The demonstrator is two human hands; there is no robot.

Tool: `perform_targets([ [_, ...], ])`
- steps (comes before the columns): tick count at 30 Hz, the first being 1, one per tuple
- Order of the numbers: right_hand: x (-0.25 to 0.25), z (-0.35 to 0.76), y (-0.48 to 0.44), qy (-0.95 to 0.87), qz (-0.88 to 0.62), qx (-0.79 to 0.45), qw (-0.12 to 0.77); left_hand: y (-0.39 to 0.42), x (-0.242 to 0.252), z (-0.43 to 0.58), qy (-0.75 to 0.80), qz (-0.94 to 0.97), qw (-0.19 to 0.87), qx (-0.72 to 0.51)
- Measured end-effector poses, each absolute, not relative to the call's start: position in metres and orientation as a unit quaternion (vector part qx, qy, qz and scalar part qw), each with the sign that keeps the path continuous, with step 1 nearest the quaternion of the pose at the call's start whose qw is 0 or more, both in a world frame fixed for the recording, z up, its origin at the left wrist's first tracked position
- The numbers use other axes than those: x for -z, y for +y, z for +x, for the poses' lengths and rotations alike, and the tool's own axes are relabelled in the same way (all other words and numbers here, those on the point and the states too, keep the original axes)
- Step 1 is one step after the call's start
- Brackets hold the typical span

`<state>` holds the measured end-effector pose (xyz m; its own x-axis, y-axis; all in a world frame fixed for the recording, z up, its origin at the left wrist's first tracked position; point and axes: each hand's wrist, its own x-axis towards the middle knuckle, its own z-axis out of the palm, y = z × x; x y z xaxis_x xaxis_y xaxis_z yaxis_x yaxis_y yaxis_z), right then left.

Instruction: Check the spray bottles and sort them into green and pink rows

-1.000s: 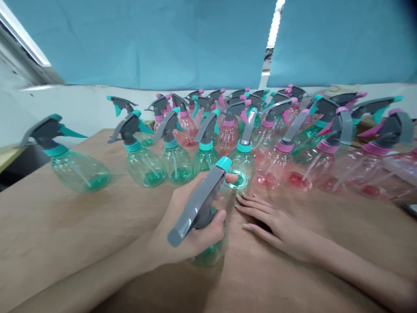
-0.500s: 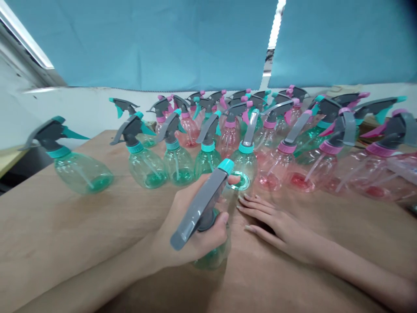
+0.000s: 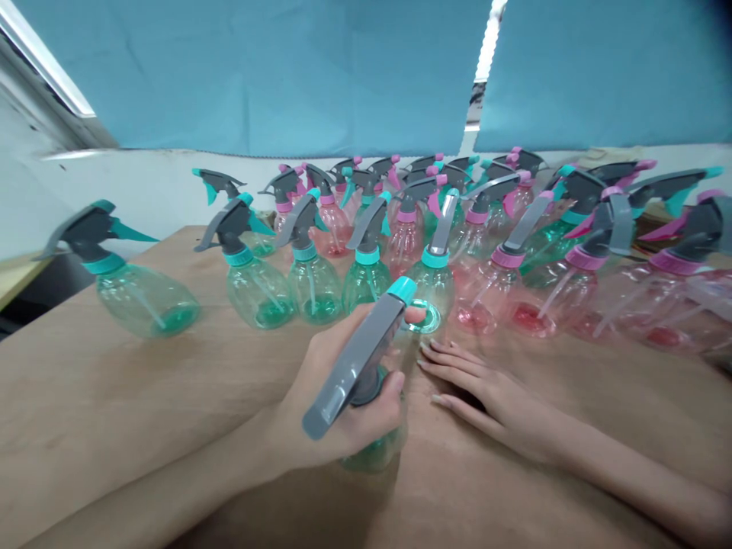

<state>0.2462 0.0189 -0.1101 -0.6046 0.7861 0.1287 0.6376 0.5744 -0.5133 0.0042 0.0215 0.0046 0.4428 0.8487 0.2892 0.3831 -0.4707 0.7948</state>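
Observation:
My left hand (image 3: 325,396) is wrapped round the neck of a green spray bottle (image 3: 357,358) with a grey head and a teal nozzle. The fingers and palm hide much of its neck and trigger. To the right, my right hand (image 3: 474,385) rests palm down on the wooden table (image 3: 142,427), fingers spread and holding nothing. Just beyond the fingertips stands a green bottle with a teal collar (image 3: 435,259). Beside it is a pink bottle (image 3: 483,297).
Several green and pink spray bottles stand in rows across the table's far half. One green bottle (image 3: 142,297) stands apart at the left. A blue sheet (image 3: 343,76) hangs on the wall behind. A yellowish surface (image 3: 20,278) shows at the far left.

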Motion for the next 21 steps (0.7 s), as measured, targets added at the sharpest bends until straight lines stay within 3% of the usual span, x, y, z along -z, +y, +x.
perform_targets([
  [21,0.1105,0.2467,0.0197,-0.877,-0.406,-0.202,0.161,0.0224,-0.0028,-0.0001,0.403,0.783,0.339,-0.331],
])
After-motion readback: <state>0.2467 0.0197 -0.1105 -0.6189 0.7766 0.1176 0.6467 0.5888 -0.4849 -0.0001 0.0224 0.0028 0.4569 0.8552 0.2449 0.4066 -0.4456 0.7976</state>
